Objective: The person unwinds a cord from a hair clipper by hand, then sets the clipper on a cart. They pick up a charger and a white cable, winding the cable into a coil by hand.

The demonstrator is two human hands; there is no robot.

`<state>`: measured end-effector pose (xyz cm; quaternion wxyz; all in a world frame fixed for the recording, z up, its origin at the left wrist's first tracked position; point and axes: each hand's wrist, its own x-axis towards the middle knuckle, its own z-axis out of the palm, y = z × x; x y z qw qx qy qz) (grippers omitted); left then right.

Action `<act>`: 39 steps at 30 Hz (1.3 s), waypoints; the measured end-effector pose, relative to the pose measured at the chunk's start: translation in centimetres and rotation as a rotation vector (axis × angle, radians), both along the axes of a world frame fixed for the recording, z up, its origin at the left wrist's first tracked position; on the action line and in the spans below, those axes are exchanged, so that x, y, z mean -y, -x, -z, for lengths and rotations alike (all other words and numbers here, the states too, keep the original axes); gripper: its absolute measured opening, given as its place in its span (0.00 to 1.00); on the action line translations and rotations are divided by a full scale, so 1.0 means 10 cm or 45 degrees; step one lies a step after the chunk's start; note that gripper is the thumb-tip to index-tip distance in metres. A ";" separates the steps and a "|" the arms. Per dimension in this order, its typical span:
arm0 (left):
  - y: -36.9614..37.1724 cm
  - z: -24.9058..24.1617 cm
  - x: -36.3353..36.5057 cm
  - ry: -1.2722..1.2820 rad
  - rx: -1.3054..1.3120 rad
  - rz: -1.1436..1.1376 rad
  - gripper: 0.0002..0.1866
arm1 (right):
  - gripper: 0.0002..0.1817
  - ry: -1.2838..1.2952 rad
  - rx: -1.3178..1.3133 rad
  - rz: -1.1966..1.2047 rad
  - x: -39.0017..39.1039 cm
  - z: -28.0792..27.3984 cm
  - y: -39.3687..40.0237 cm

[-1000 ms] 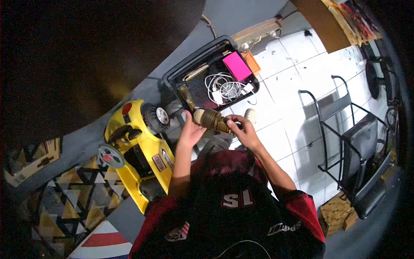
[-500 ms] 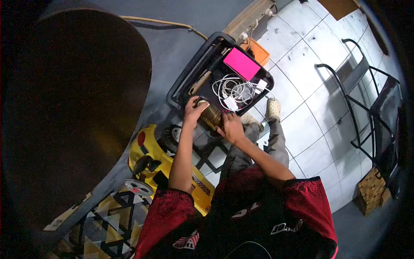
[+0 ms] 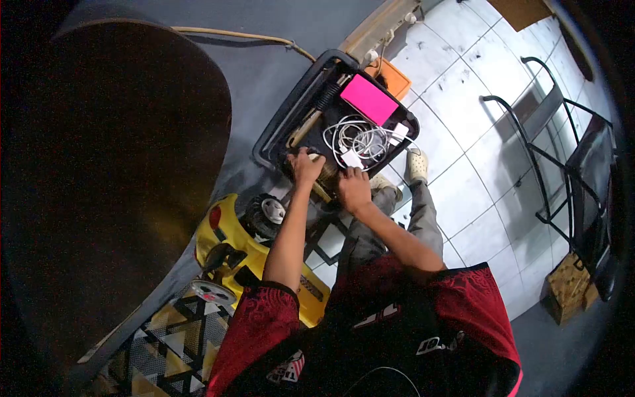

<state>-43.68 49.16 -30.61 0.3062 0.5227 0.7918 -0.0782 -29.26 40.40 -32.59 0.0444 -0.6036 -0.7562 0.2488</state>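
A black tray-like case (image 3: 270, 126) lies in front of me. At its near end is a brown ribbed, rounded object (image 3: 327, 177), largely covered by my hands. My left hand (image 3: 306, 167) is closed round its left end, thumb across the top. My right hand (image 3: 355, 188) sits at the right side of this object, by the case's near rim, with fingers curled; what they grip is hidden. Just beyond my fingers, coiled white cables (image 3: 360, 139) lie with a white adapter (image 3: 351, 159).
A pink box (image 3: 369, 99) and a wooden-handled item (image 3: 306, 128) are in the case. Behind it sits an orange container (image 3: 393, 81). A yellow toy car (image 3: 241, 245) stands at left below a dark round tabletop (image 3: 132, 132). A black metal-framed chair (image 3: 562, 152) is at right.
Both hands have shifted, the left one slightly right and farther into the case. The brown ribbed object sits deeper in the near end and is more covered.
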 end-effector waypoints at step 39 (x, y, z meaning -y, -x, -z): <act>-1.51 -3.26 1.07 -1.093 1.161 0.095 0.14 | 0.26 -0.260 -1.228 -0.494 -0.58 -2.83 -1.87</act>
